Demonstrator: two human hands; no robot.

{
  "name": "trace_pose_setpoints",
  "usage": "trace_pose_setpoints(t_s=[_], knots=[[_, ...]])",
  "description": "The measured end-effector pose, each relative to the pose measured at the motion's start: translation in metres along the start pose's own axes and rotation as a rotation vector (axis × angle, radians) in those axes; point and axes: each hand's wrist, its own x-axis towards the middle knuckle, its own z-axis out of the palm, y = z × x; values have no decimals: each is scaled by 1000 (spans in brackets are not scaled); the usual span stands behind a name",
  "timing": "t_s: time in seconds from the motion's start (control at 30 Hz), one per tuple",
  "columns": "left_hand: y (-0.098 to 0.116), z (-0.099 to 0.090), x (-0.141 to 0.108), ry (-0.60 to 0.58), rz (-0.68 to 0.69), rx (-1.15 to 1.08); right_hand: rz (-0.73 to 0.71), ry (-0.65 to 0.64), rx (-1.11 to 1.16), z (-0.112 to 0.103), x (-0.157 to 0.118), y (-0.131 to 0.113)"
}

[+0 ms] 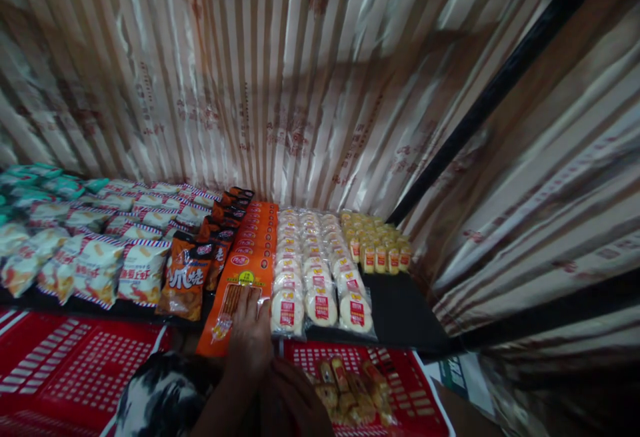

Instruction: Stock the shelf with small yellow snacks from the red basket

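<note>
Packets of green colour [67, 187] lie far to the left of the orange row [253, 244], and their writing is too blurred to read. Nearer to this row, white bags [143, 270] carry large red characters, of which I can read 上虾. Directly left of the row, brown bags [185, 277] show big white characters, 爪烧. The front orange packet [237, 294] has a white oval logo and a yellow round mark, both too small to read. On the right of the row are white round packs [321, 307], then yellow packs [383, 254], each with red labels, not legible.

The left hand [249, 340] rests on the lower part of this front packet, its fingers stretched forward and slightly spread. The right hand [295, 387] is just beside the left wrist; it is dark, and I cannot tell how its fingers are.

Below the row, one red basket [90, 357] stands to the left and another red basket [407, 370] to the right, the latter holding small wrapped pieces [350, 394]. Black shelf [405, 310] carries the goods; behind the row hangs a pleated, printed curtain [300, 84].
</note>
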Motion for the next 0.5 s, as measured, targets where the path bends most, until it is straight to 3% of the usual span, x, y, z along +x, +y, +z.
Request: trace_pose_setpoints(t_s=[0.3,0.5], knots=[[10,0,-9,-25,-40,26,18,85,-29,-11,-15,-5],[14,-10,-2,-65,-67,22,45,46,-30,-24,-36,-5]])
